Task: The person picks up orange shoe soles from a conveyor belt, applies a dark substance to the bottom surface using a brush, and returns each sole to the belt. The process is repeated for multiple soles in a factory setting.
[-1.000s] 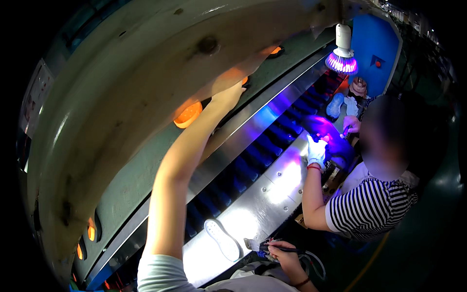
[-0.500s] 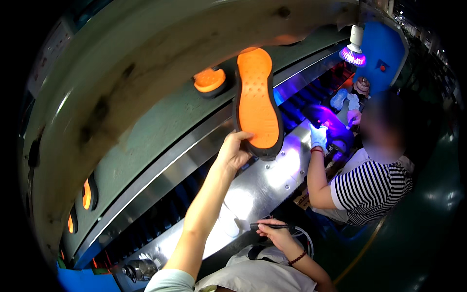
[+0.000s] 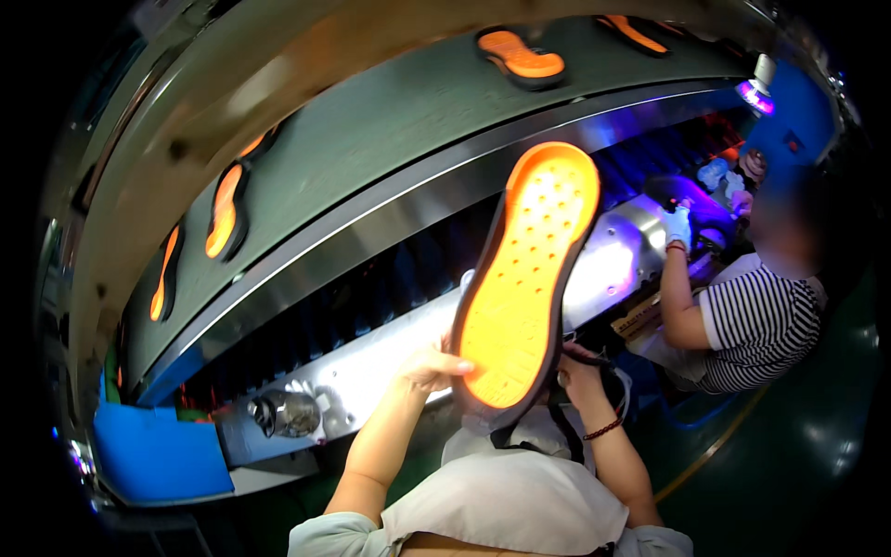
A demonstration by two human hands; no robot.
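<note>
My left hand point(image 3: 432, 368) grips the lower end of a shoe sole point(image 3: 529, 269), thumb on its upper face. The sole is orange and dimpled inside, with a black rim, and is tilted up in front of me under bright light. Close to its lower right edge is my right hand point(image 3: 583, 379), fingers curled around a slim black pen-shaped tool point(image 3: 587, 356). Part of that hand and tool is hidden behind the sole; whether the tool touches it I cannot tell.
Several orange-and-black soles, one of them point(image 3: 225, 212) at left, lie on a green conveyor belt point(image 3: 371, 139). A metal ledge point(image 3: 357, 395) runs below it, with a dark glassy lamp-like object point(image 3: 286, 413). At right, a co-worker point(image 3: 756, 316) works under a purple lamp point(image 3: 757, 88).
My left hand has brought the sole down from over the belt, closer to me. My right hand has risen beside it with the tool. The view has shifted; more soles show on the belt.
</note>
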